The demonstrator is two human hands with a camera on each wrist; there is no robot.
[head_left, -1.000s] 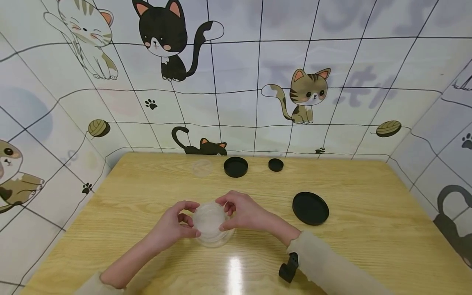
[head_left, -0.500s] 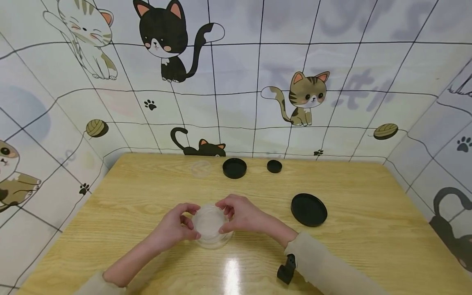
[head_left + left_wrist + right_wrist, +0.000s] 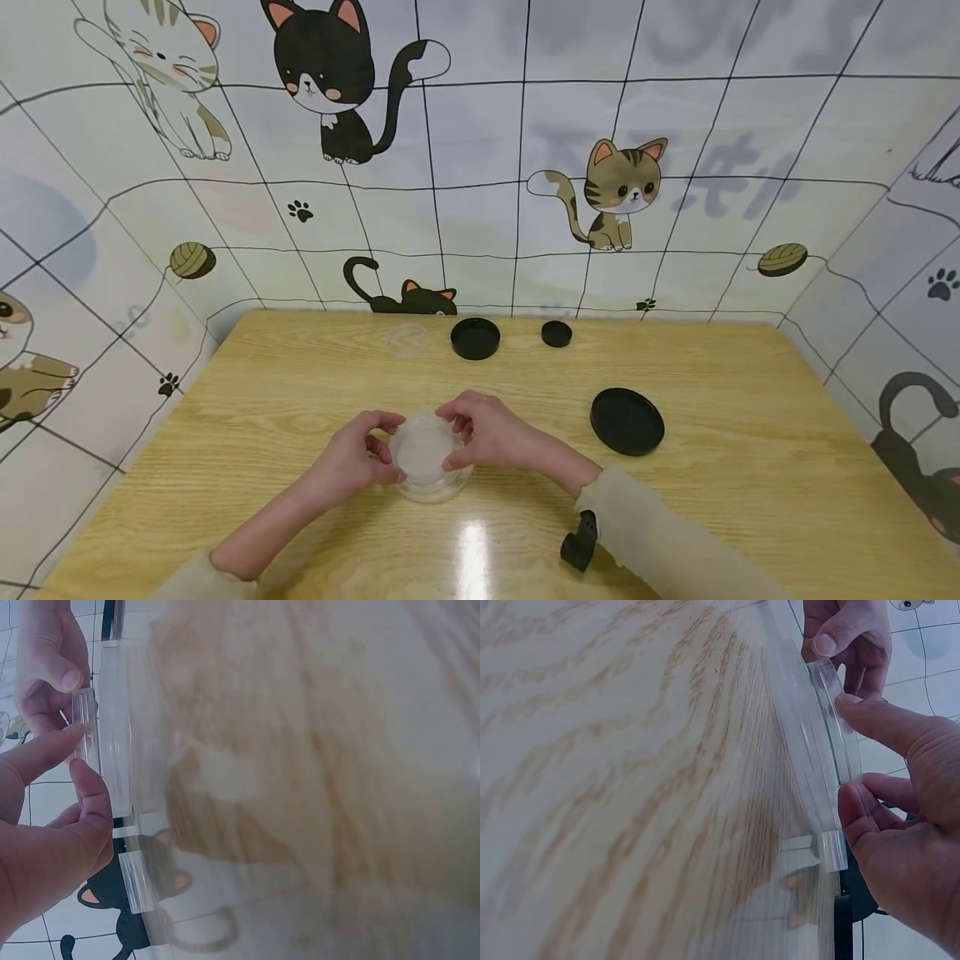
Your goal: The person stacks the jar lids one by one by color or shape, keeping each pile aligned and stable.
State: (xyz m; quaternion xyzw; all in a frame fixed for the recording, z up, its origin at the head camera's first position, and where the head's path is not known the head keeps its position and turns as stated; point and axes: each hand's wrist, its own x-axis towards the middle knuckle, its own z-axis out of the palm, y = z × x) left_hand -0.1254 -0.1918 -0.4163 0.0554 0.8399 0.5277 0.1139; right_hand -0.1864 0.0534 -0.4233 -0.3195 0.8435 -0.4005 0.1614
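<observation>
A clear round shallow dish (image 3: 420, 450) sits on top of a wider clear dish (image 3: 435, 495) near the middle of the table. My left hand (image 3: 366, 454) grips the upper dish from the left, thumb at the near side and fingers at the far side. From the right, my right hand (image 3: 486, 432) pinches the same dish by its rim. Both wrist views show the stack edge-on, with the upper dish (image 3: 86, 739) between the fingertips and the wider dish (image 3: 802, 735) beneath it.
On the wooden table (image 3: 300, 379), a large black round lid (image 3: 627, 422) lies right of the hands. Along the back edge are a medium black lid (image 3: 476, 339), a small black lid (image 3: 557, 333) and a faint clear round piece (image 3: 407, 341). A cat-printed wall covering (image 3: 480, 208) encloses the back and sides.
</observation>
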